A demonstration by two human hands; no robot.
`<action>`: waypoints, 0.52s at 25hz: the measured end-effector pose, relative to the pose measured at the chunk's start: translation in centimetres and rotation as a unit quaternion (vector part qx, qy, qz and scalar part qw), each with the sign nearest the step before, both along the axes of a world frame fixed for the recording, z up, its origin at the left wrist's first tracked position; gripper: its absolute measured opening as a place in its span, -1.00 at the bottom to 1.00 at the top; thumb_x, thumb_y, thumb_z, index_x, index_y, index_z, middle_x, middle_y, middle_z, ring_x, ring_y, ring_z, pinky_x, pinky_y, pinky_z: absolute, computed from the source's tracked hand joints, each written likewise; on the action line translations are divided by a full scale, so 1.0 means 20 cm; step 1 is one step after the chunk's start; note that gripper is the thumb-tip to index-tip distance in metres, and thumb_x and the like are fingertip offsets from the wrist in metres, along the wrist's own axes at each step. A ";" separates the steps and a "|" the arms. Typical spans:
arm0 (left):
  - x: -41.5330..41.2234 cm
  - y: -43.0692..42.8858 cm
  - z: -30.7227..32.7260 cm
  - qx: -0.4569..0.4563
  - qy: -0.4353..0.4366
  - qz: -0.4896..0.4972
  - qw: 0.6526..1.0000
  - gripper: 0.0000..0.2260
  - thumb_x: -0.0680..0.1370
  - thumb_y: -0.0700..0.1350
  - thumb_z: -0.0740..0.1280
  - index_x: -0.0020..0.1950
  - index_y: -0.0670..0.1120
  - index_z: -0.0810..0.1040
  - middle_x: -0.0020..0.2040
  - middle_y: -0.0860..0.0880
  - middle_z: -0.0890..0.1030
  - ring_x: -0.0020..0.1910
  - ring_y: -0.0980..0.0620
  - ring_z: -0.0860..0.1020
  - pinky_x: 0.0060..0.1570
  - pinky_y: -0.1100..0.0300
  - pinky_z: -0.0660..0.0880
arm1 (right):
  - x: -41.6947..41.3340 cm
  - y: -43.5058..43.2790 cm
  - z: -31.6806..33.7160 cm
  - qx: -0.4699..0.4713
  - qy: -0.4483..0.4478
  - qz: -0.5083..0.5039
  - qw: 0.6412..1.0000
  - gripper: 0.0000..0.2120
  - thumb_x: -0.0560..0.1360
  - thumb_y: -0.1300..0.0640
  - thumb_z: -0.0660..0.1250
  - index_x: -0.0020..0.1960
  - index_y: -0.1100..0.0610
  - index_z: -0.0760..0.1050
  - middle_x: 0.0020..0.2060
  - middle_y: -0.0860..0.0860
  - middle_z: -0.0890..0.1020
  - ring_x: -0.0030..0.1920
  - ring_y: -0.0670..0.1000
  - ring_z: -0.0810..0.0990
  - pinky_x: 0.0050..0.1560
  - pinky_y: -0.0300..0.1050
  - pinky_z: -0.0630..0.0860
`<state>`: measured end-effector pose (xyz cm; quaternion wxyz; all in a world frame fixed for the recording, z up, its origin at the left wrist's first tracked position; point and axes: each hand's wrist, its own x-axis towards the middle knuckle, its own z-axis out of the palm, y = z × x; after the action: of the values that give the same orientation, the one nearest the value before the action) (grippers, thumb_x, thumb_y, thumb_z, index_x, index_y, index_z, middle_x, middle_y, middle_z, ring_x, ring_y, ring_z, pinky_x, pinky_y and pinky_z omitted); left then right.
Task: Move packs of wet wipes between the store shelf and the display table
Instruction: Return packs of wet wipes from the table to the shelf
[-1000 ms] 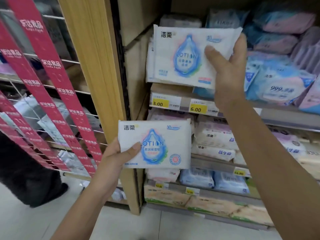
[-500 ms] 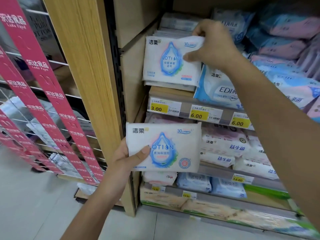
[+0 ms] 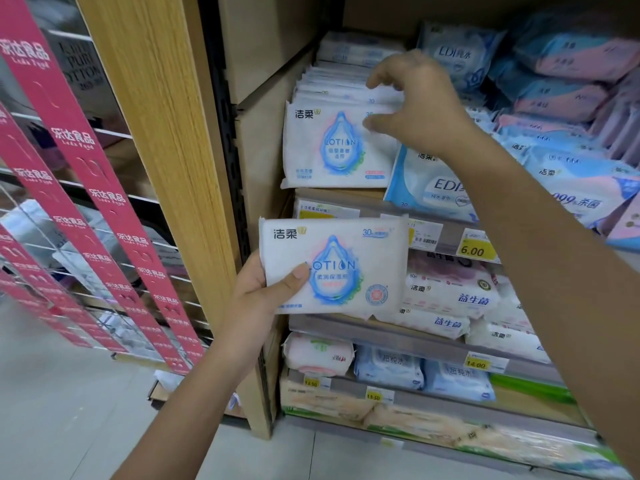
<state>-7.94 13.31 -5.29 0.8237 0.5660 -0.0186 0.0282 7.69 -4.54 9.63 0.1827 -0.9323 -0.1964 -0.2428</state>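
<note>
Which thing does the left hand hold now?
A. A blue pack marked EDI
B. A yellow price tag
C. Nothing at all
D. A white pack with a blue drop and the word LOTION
D: the left hand grips the white LOTION pack by its left edge, thumb on the front, in front of the shelf edge.

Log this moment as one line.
left hand: holds LOTION pack | right hand: fingers on front shelf pack | shelf: stocked
</note>
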 end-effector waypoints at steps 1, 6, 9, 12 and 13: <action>0.02 -0.01 0.03 -0.004 -0.011 0.008 1.000 -0.65 0.43 -0.19 0.33 0.22 -0.05 0.50 0.08 0.04 0.68 0.05 0.06 0.65 -0.14 0.27 0.59 | -0.06 -0.03 0.00 0.055 0.003 0.041 0.998 -0.72 0.41 0.14 0.42 0.11 0.13 0.53 0.08 0.12 0.56 0.00 -0.05 0.49 0.01 -0.33 0.41; 0.18 -0.08 0.19 0.014 -0.086 0.074 0.993 -0.66 0.54 -0.27 0.29 0.31 -0.15 0.43 0.15 0.01 0.63 0.10 0.08 0.62 -0.08 0.24 0.58 | -0.32 -0.11 -0.02 0.031 0.133 0.099 0.986 -0.75 0.43 0.02 0.43 0.09 0.02 0.53 -0.09 -0.09 0.59 -0.15 -0.14 0.50 -0.04 -0.26 0.43; 0.28 -0.11 0.28 0.115 -0.153 0.170 0.967 -0.69 0.52 -0.21 0.36 0.22 -0.12 0.38 0.13 0.12 0.57 0.10 0.15 0.59 0.05 0.04 0.59 | -0.28 -0.09 0.00 0.052 0.087 0.082 0.991 -0.65 0.31 0.08 0.54 0.06 0.06 0.55 -0.10 -0.12 0.57 -0.19 -0.16 0.49 -0.05 -0.24 0.47; 0.37 -0.14 0.34 0.234 -0.233 0.293 0.897 -0.51 0.49 -0.19 0.40 0.33 -0.16 0.25 0.15 0.18 0.47 0.17 0.19 0.51 0.12 0.06 0.55 | -0.20 -0.07 0.02 0.136 0.060 0.061 0.987 -0.69 0.27 0.11 0.57 -0.06 0.05 0.54 -0.25 -0.17 0.55 -0.29 -0.24 0.48 -0.16 -0.31 0.47; 0.41 -0.15 0.35 0.243 -0.246 0.307 0.887 -0.47 0.49 -0.21 0.39 0.37 -0.19 0.22 0.22 0.09 0.46 0.23 0.15 0.48 0.16 0.07 0.53 | -0.17 -0.06 0.01 0.143 0.053 0.049 0.987 -0.69 0.27 0.10 0.57 -0.05 0.06 0.54 -0.26 -0.18 0.54 -0.29 -0.24 0.48 -0.16 -0.31 0.46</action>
<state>0.27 10.33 1.72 0.5794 0.7011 -0.0520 0.4124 4.24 -5.70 9.88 0.3358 -0.8974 -0.1954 -0.2089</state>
